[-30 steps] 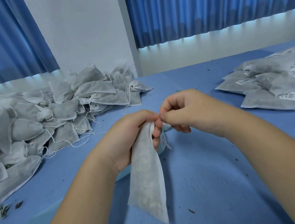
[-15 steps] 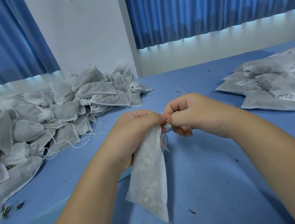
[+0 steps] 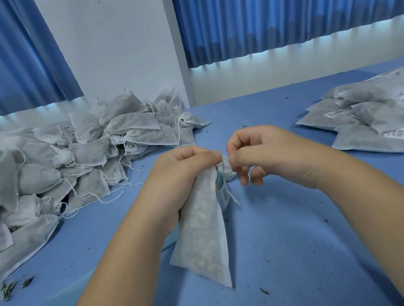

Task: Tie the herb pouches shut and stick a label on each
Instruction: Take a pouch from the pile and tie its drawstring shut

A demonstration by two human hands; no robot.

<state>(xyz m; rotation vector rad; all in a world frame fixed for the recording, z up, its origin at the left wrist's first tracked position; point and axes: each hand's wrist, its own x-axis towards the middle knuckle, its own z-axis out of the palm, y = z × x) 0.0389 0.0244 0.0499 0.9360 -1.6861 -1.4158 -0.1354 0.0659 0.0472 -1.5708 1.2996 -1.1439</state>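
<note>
**While 1 pouch hangs from the left hand, the right hand works its string**

Curled round the neck, the left fingers grip the pouch above the blue table. Thumb and forefinger of the right hand pinch the white string at that neck, with the other fingers loosely curled. 2 piles flank it. The unlabelled pile on the left reaches the wall, and the labelled pile on the right runs past the frame edge. Bare table lies between them.
</note>
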